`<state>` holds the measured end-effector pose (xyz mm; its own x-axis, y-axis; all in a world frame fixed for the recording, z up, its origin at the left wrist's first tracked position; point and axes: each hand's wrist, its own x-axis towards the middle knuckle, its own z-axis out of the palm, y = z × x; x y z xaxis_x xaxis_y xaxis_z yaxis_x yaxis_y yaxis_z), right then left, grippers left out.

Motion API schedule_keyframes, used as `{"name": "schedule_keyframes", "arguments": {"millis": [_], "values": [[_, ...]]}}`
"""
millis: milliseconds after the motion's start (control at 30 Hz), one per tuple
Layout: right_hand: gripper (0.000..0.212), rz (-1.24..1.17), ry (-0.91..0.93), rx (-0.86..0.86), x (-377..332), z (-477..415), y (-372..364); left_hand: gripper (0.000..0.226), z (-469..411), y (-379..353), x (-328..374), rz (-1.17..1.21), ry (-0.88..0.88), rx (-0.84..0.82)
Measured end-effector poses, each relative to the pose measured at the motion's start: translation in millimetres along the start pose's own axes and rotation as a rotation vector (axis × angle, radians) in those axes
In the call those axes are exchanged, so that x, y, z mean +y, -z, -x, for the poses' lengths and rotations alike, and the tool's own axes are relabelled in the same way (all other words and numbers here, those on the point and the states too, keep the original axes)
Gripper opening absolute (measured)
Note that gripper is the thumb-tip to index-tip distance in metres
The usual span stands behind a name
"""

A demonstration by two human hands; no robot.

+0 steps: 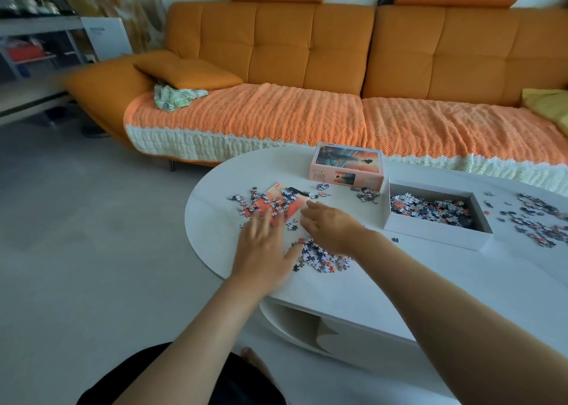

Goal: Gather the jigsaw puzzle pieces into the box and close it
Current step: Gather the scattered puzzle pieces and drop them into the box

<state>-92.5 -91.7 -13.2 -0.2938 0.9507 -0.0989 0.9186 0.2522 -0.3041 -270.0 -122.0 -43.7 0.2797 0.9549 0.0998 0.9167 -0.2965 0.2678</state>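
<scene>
Both hands lie on the counter (212, 217), frame centre: left hand (264, 244) spread flat, right hand (330, 229) loosely cupped, neither gripping; I judge they corral loose pieces (322, 258) for the open box (430, 234), centre right.

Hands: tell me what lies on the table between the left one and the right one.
Head view: a few loose puzzle pieces lie on the white table between the left hand and the right hand.

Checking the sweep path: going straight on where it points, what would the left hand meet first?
Likely the loose pieces on the picture card, just beyond the left hand; blur hides whether they touch.
</scene>
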Motion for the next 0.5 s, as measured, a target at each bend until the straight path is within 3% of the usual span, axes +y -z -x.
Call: {"name": "schedule_keyframes", "arguments": {"millis": [100,200,300,400,433,500], "values": [[0.037,0.01,-0.004,0.076,10,4,-9,0.085,0,0,-9,-0.057,0.128,-0.164],[0.031,0.032,-0.008,0.258,12,8,-12,0.078,8,6,0,0.07,0.039,-0.163],[0.029,0.017,0.084,0.33,3,5,-13,0.063,13,10,8,0.203,-0.043,-0.13],[0.039,-0.02,0.124,0.207,-13,0,-16,0.042,7,15,5,0.295,-0.085,-0.052],[0.041,-0.021,0.135,0.159,-17,-1,-18,0.043,6,16,3,0.257,-0.086,-0.012],[0.045,0.009,0.146,0.093,-18,-3,-21,0.069,6,15,-1,0.098,-0.035,-0.014]]}}
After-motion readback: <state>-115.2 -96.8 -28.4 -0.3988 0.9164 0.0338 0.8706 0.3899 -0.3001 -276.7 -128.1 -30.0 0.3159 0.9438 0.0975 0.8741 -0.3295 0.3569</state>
